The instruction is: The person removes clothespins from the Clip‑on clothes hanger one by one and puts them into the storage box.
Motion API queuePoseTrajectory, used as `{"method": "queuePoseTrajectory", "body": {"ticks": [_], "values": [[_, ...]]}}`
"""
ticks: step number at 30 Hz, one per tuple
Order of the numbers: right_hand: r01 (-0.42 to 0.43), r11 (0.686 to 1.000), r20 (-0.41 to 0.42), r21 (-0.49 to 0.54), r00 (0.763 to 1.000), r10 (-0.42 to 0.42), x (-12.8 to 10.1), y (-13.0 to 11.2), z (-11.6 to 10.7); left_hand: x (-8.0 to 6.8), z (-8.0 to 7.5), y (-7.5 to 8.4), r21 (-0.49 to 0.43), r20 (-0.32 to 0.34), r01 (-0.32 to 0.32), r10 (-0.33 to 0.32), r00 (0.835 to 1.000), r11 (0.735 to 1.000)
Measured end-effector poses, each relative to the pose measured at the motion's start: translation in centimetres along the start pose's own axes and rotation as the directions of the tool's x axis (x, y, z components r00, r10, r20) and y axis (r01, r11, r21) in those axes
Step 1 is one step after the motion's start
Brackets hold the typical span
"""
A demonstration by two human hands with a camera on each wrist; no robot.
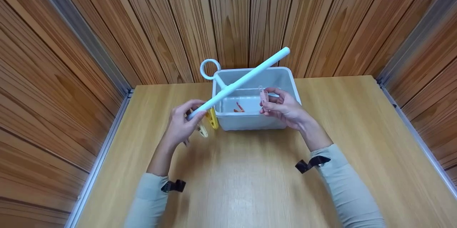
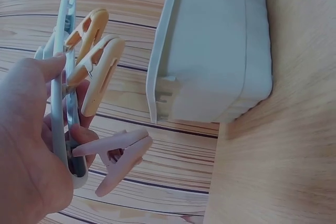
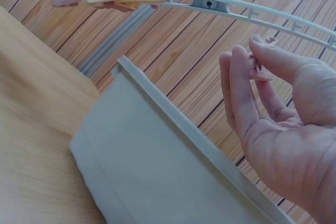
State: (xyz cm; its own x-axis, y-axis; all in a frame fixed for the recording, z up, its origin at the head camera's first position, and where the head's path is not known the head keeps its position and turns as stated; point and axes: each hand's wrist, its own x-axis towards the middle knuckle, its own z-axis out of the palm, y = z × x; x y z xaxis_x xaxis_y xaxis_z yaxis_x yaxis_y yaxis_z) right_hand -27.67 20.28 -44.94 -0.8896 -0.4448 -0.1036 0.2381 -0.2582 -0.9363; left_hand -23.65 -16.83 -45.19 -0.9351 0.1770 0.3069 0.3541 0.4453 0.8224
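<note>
My left hand (image 1: 181, 122) grips one end of a pale blue clip hanger (image 1: 246, 77), whose long bar slants up to the right over the bin. From the bar near that hand hang a yellow clothespin (image 1: 213, 118), a cream clothespin (image 2: 103, 72) and a pink clothespin (image 2: 118, 156). My right hand (image 1: 284, 108) pinches another pink clothespin (image 1: 264, 97) between thumb and fingers, over the bin's front right part. In the right wrist view, the thumb and fingertips partly hide this clothespin, and the hanger's slotted underside passes above them.
A light grey plastic bin (image 1: 257, 122) stands at the back of the wooden table (image 1: 228, 185), near the plank wall (image 1: 237, 24). Orange-red clothespins (image 1: 240, 107) lie inside it. The hanger's ring hook (image 1: 210, 69) sticks out over the bin's back left corner.
</note>
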Motion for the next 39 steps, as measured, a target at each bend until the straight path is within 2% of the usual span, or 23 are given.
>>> {"method": "queuePoseTrajectory", "body": {"ticks": [10,19,29,39], "values": [[-0.007,0.998,-0.035,-0.067,0.999,0.005,0.5,-2.2,-0.5,-0.7,-0.1,-0.8,-0.002,-0.047,-0.010,0.010,0.999,1.000],[-0.015,0.995,-0.066,-0.100,0.998,0.008,1.4,-3.8,-1.2,-1.4,-0.6,-1.4,-0.027,-0.078,0.057,-0.059,0.995,0.998],[-0.076,0.986,-0.119,-0.149,0.991,0.058,3.1,-4.1,-2.7,-2.0,-1.2,-2.5,-0.021,-0.090,0.071,-0.072,0.993,0.997],[-0.119,0.966,-0.159,-0.229,0.984,0.083,4.0,-4.3,-3.4,-2.4,-1.3,-2.7,-0.042,-0.092,0.106,-0.109,0.990,0.994]]}}
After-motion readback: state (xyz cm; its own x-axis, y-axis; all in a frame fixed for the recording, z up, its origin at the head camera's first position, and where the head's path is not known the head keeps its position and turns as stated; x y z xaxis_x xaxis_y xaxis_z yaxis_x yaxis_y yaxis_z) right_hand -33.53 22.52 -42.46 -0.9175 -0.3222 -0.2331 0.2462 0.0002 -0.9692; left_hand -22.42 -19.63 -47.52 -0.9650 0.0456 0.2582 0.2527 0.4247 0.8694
